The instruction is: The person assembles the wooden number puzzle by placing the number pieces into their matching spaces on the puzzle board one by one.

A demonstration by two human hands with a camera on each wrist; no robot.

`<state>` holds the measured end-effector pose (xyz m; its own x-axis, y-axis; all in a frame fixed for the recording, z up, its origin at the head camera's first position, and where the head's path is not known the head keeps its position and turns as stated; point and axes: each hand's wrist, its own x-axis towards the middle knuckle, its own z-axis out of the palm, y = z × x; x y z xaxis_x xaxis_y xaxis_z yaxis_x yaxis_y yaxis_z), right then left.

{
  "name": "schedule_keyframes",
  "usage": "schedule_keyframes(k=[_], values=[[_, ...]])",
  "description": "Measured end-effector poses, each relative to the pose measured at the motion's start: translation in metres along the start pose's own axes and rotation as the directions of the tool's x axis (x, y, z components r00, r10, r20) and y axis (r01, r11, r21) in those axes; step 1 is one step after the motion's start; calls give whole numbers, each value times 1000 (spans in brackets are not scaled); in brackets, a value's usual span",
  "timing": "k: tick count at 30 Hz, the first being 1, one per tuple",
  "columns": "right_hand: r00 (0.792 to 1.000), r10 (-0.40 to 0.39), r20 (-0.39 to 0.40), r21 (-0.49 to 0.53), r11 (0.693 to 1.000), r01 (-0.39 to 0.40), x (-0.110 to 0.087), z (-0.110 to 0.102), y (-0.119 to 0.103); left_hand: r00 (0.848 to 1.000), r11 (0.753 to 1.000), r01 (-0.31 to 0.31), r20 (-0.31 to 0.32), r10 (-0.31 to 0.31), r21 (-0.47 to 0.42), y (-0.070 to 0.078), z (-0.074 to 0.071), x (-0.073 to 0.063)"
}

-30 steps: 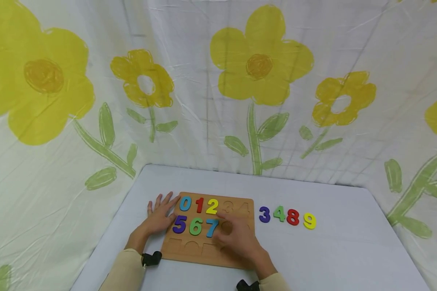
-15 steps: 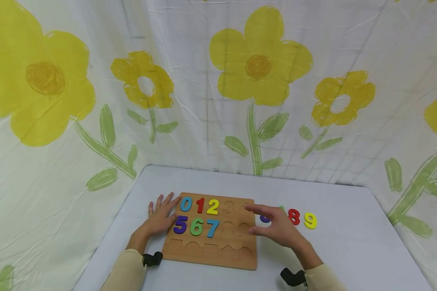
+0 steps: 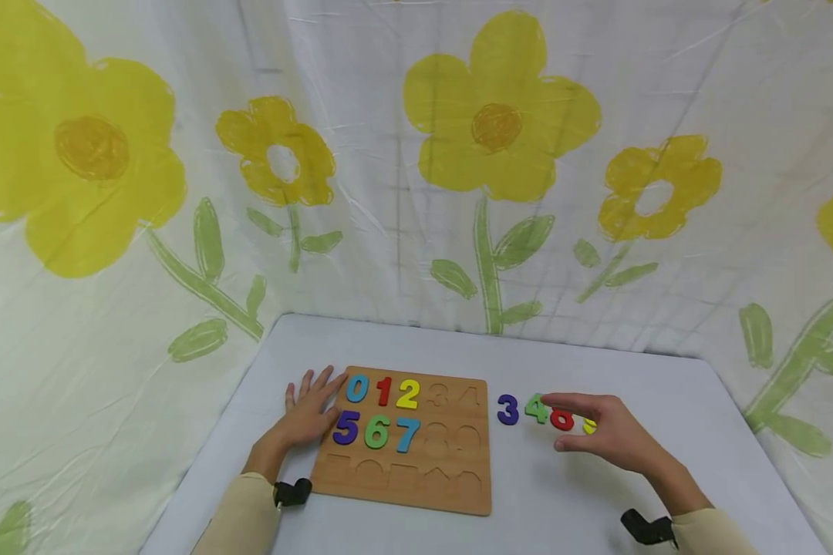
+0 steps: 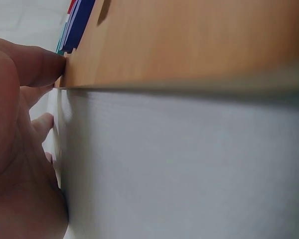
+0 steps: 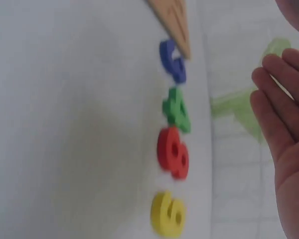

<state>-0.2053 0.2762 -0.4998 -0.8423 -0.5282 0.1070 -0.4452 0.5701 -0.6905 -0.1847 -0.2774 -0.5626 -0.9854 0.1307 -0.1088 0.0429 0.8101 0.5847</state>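
Note:
My left hand (image 3: 308, 416) rests at the left edge of the wooden number board (image 3: 451, 493), its thumb and fingers touching the rim. Set in the board are 0, 1 and 2 in the top row, with the purple 5 (image 3: 345, 428), green 6 and blue 7 (image 3: 407, 435) below. To the right of it my right hand (image 3: 618, 432) hovers with thumb and fingers apart, holding nothing. Beneath and beyond it lie the green 4 (image 5: 176, 110), red 8 (image 5: 173, 153) and yellow 9 (image 5: 168, 214); the 9 is partly hidden in the head view. A purple 3 (image 3: 507, 410) lies nearest the board.
The white table (image 3: 403, 343) carries the board and the loose numbers. Behind it hangs a curtain (image 3: 361, 254) printed with yellow flowers. A black wrist camera (image 3: 647, 528) sits at the right sleeve, another (image 3: 292, 492) at the left.
My right hand has left the area over the board by the 7 and travelled right, past the 3, to the loose 8 and 9. The left hand stays in place.

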Motion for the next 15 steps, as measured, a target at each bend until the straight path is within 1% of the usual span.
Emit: schedule_keyframes(k=[3, 7, 12, 15], values=[[999, 47, -1, -56, 997, -47, -10, -12, 9, 1000, 1000, -1, 4, 1, -5, -1, -1, -1], [997, 77, -6, -117, 990, -78, -21, -26, 24, 1000, 1000, -4, -2, 4, -9, -2, 0, -1], [995, 103, -6, -181, 978, -103, -31, -43, 39, 998, 999, -32, -49, 31, -23, -1, 2, -2], [992, 124, 0, -207, 971, -121, -33, -49, 47, 997, 998, -44, -70, 41, -34, -3, 3, -3]])
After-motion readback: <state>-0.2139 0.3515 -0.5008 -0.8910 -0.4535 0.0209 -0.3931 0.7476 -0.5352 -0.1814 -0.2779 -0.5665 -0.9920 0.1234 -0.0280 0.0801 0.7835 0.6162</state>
